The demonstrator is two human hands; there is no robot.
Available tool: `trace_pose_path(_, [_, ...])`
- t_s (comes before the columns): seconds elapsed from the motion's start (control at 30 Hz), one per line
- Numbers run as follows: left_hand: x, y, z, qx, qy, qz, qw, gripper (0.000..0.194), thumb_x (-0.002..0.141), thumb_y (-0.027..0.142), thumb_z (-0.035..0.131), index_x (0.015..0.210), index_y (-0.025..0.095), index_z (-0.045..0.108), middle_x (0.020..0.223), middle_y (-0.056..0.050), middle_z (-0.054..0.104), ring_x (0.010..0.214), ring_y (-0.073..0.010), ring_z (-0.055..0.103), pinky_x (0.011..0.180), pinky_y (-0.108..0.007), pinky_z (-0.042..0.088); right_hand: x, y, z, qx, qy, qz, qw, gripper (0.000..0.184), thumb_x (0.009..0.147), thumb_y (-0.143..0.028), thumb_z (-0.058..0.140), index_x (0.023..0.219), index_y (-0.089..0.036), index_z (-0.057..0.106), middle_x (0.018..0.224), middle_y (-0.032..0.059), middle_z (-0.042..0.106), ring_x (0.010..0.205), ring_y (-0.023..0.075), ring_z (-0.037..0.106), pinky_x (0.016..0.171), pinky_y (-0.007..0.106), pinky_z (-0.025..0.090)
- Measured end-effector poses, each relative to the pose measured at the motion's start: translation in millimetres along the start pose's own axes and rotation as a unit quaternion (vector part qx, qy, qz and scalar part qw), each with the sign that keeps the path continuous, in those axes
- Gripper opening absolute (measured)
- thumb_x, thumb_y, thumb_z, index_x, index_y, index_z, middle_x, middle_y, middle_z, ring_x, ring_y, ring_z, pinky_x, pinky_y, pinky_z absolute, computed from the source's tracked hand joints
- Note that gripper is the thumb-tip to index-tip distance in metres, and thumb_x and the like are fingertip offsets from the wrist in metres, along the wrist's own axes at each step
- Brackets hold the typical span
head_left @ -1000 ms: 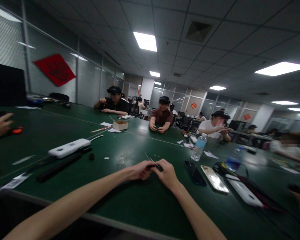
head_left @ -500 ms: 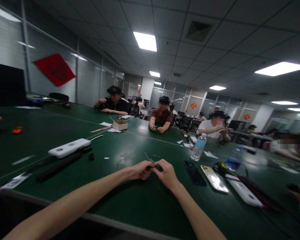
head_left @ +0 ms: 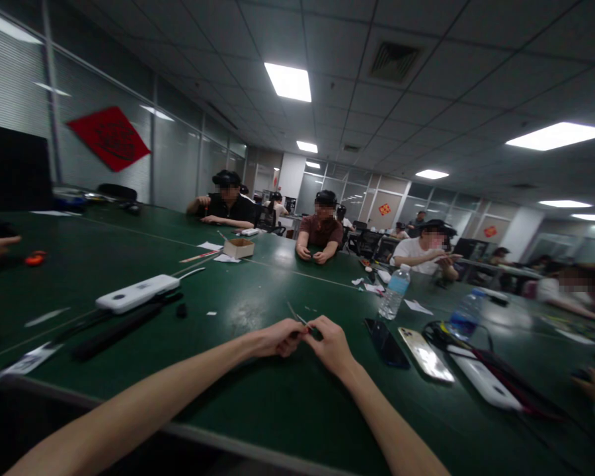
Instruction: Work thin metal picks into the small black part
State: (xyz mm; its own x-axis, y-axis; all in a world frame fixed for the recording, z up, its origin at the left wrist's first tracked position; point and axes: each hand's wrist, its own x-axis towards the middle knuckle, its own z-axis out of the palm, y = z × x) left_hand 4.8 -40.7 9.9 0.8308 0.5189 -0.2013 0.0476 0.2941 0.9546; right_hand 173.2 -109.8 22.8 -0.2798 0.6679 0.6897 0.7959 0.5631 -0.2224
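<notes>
The left hand point(head_left: 276, 338) and right hand point(head_left: 331, 344) meet above the green surface point(head_left: 258, 403), their fingers point(head_left: 301, 332) pinched closed on a small dark piece point(head_left: 316, 333) with a thin metal rod point(head_left: 295, 312) angled up and away. The piece sits between the fingertips, mostly hidden, so the exact grip is hard to tell. A dark smartphone point(head_left: 385, 342) and a gold smartphone point(head_left: 425, 354) lie just to the right. The slim rod looks the likeliest to slip if the pinch loosens, and it could then drop or roll towards the phones, where its tip might scratch them.
</notes>
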Motion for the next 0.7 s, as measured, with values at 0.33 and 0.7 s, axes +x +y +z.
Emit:
trace_pose_path(0.33, [1.2,-2.2,-3.6,0.008,-0.023,0.018,1.000,0.031,0.071,0.038,0.055,0.058,0.020,0.033,0.045,0.009,0.023,0.036,-0.0051,0.018,0.038,-0.022,0.011,0.0,2.8,3.0,-0.001,-0.004,0.004,1.000,0.011,0.080,-0.026,0.059,0.088,-0.020,0.062,0.083,0.0035,0.059,0.075,0.0156,0.056,0.070,0.025,0.043])
trace_pose_path(0.7, [1.1,-2.0,-1.5,-0.002,-0.008,0.014,1.000,0.030,0.071,0.038,0.055,0.059,0.020,0.035,0.046,0.009,0.024,0.037,-0.0047,0.018,0.039,-0.022,0.010,-0.1,0.8,0.7,0.000,0.000,0.005,1.000,0.012,0.079,-0.027,0.059,0.088,-0.021,0.062,0.083,0.0037,0.060,0.075,0.0159,0.056,0.068,0.025,0.043])
